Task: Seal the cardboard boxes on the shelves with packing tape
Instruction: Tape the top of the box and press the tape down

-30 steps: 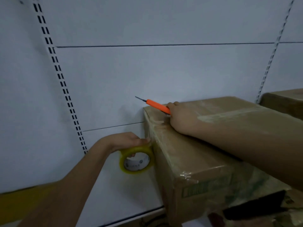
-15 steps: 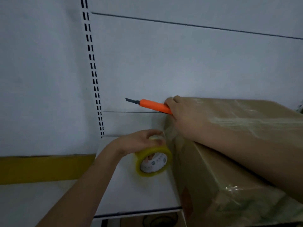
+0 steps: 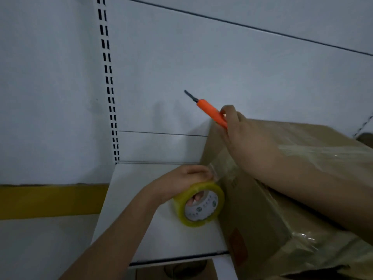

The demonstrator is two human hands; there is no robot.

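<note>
where the box [image 3: 262, 209] leaves frame, its right end is cut off.

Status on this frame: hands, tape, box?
Left hand grips tape roll. Right hand holds orange knife, pressing tape on box. Nothing obstructing.

The cardboard box [image 3: 262, 209] was brown and matt, with glossy clear tape [image 3: 323, 156] wrinkling across its top and corner. The tape roll [image 3: 198, 205] was shiny yellowish plastic film around a white paper core. The knife [image 3: 212, 114] had a smooth orange plastic handle and a dark metal blade. The shelf [image 3: 141, 199] and back panel [image 3: 201, 67] looked like smooth white painted metal.
</note>
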